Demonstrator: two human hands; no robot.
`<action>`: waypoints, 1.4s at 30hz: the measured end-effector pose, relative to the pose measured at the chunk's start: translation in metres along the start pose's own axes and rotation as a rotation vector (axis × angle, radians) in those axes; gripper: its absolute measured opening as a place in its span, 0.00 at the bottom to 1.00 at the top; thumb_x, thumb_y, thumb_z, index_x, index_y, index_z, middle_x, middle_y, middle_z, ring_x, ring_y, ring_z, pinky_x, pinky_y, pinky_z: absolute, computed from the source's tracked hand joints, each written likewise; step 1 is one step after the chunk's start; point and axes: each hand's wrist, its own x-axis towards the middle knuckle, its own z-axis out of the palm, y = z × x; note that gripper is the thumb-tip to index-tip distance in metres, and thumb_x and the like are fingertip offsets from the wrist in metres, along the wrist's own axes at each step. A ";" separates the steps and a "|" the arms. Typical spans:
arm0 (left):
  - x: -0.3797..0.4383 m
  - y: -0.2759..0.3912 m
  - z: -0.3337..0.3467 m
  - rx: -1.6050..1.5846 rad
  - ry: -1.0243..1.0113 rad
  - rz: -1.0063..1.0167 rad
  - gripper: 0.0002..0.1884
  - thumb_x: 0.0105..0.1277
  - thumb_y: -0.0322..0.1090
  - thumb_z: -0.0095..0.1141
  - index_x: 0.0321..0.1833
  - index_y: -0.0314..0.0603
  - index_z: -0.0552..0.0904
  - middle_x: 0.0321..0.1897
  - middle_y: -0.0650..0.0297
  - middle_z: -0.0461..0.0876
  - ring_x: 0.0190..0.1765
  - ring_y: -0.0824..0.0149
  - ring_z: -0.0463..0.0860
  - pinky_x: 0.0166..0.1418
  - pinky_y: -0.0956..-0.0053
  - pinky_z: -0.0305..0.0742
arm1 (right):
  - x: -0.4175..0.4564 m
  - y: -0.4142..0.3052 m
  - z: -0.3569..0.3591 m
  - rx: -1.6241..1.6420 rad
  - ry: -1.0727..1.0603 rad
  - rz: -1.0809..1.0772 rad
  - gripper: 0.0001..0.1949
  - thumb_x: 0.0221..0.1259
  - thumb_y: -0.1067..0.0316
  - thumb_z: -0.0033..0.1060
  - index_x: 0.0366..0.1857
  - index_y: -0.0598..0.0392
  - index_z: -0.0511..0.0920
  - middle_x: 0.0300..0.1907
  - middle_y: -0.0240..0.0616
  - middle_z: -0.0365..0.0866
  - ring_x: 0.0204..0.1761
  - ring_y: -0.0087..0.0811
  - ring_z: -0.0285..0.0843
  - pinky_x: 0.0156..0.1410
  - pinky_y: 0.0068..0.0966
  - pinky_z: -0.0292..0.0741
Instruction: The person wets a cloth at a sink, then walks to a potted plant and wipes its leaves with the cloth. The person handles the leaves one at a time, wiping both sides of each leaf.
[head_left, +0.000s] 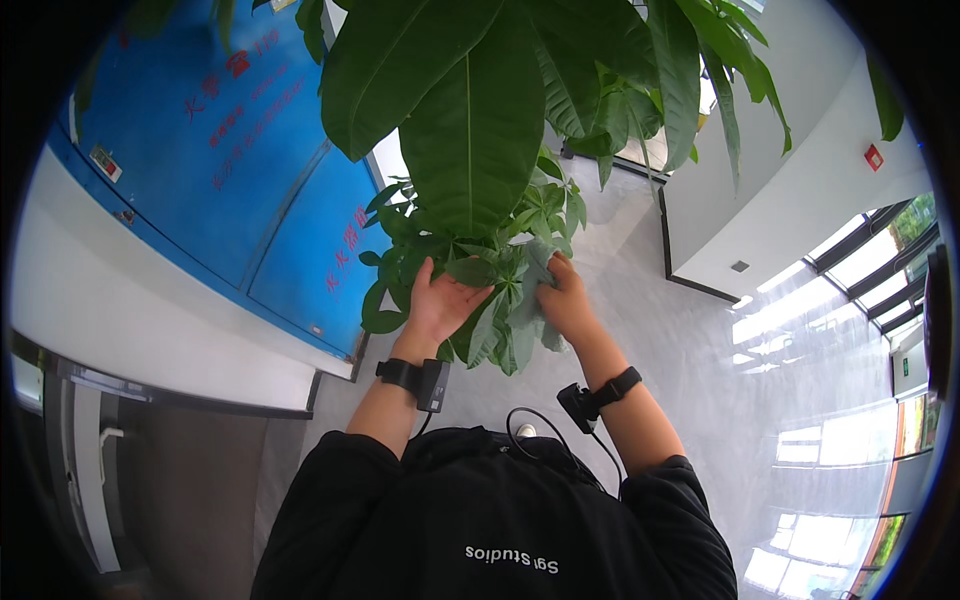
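Observation:
A leafy green potted-type plant (469, 142) rises in front of me, its large upper leaves close to the camera. My left hand (444, 304) is palm up with fingers apart, beneath a dark green leaf (471, 271) that lies over its fingers; it does not grip the leaf. A grey-green cloth (534, 289) hangs from my right hand (562, 296), pinched between thumb and fingers, against the lower leaves (487, 330) on the right side. The plant's stem and base are hidden by foliage. Each forearm wears a black strap with a small cabled device.
To the left, a blue metal cabinet (300, 202) with red writing is set by a white wall (187, 315). A white wall or column (750, 217) with dark skirting stands at the right. Grey glossy floor (660, 360) stretches below. Overhanging leaves (742, 60) reach across the top.

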 end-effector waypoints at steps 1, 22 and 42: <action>0.000 -0.001 0.003 0.019 -0.024 -0.028 0.39 0.74 0.64 0.34 0.69 0.32 0.68 0.69 0.46 0.68 0.74 0.48 0.63 0.81 0.52 0.52 | 0.000 0.001 0.006 -0.011 -0.021 -0.006 0.25 0.46 0.79 0.47 0.54 0.66 0.76 0.55 0.51 0.76 0.59 0.51 0.74 0.66 0.32 0.69; -0.016 -0.024 0.021 0.386 0.149 -0.043 0.47 0.69 0.75 0.30 0.72 0.36 0.65 0.69 0.55 0.70 0.71 0.57 0.68 0.75 0.61 0.60 | -0.034 -0.013 0.080 -0.229 -0.147 -0.266 0.17 0.49 0.77 0.46 0.46 0.69 0.73 0.56 0.62 0.73 0.66 0.64 0.64 0.78 0.45 0.56; 0.000 0.040 -0.007 0.073 -0.151 -0.111 0.39 0.70 0.65 0.38 0.67 0.31 0.71 0.69 0.45 0.68 0.72 0.51 0.67 0.77 0.54 0.58 | -0.035 -0.034 -0.018 0.924 0.353 0.193 0.15 0.60 0.72 0.46 0.49 0.63 0.76 0.43 0.43 0.81 0.45 0.36 0.82 0.52 0.33 0.80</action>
